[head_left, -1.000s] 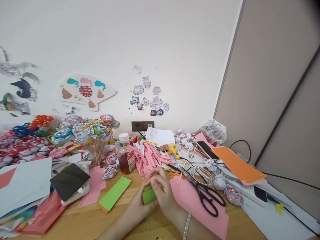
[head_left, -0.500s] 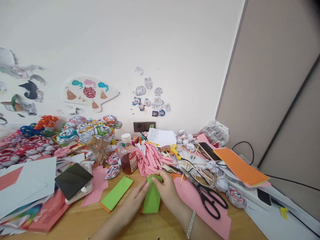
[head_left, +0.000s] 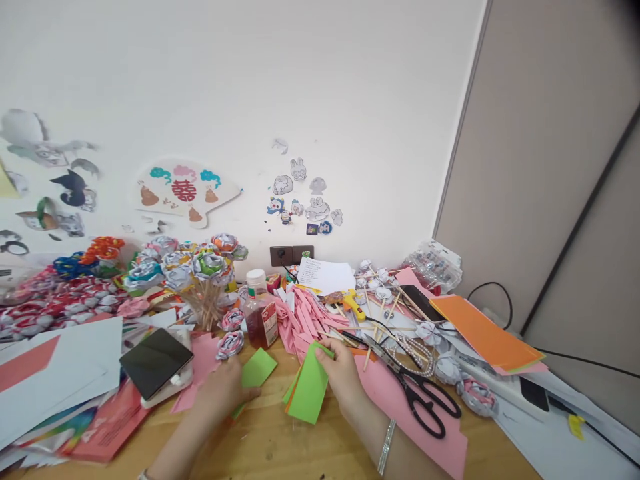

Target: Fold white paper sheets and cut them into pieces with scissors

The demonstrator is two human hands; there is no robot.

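Right hand (head_left: 344, 379) bare; on the forearm (head_left: 364, 419) behind it, a narrow silvery bracelet (head_left: 387, 447), glittering. Left hand (head_left: 225, 390) also bare; pale band (head_left: 143, 475) farther up that arm (head_left: 183, 427), only a sliver visible.

The left hand (head_left: 220, 388) is lowered with its back uppermost; its thumb (head_left: 253, 393) juts sideways toward the right hand's fingers, while its other fingertips are hard to make out. The right hand (head_left: 344, 375), well apart from the left fingers, pinches, thumb (head_left: 326, 353) laid against its curled index finger. Behind each set of fingers, the left forearm (head_left: 183, 430) and right forearm (head_left: 407, 453) slant outward toward the body.
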